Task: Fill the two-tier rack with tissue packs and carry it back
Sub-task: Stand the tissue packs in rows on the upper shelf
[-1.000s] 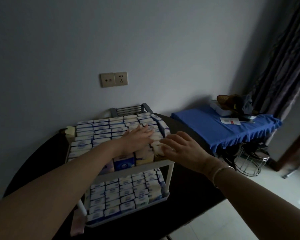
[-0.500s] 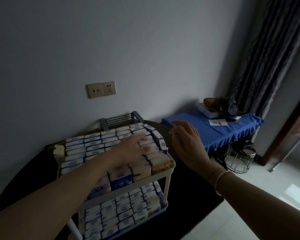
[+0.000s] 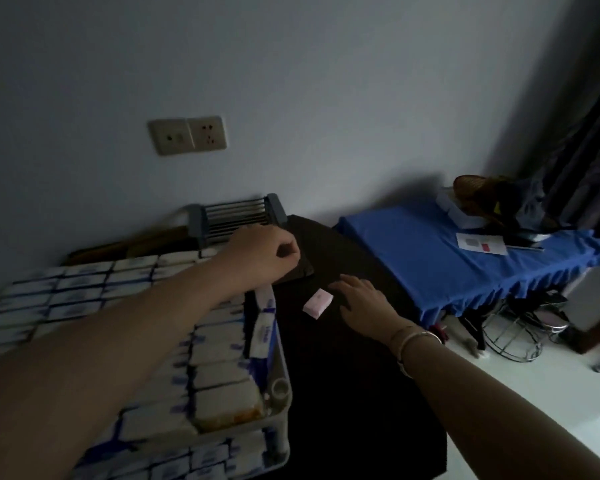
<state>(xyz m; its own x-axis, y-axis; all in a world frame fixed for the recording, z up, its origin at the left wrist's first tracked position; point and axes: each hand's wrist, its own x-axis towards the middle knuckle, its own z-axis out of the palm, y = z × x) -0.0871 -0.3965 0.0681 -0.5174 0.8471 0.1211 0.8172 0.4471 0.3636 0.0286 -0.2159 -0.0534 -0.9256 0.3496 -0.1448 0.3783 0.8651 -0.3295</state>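
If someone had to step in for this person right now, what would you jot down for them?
Left hand: fingers curled, over the far corner of the rack's top tier; whether it holds anything can't be told.
Right hand: open, fingers spread, reaching onto the dark table beside a loose pink pack.
Tissue packs crowd the top tier; more show on the lower tier.
Done: both tiers look nearly full.
Left: probably pick up the pink pack, fit it in, then carry the rack back.
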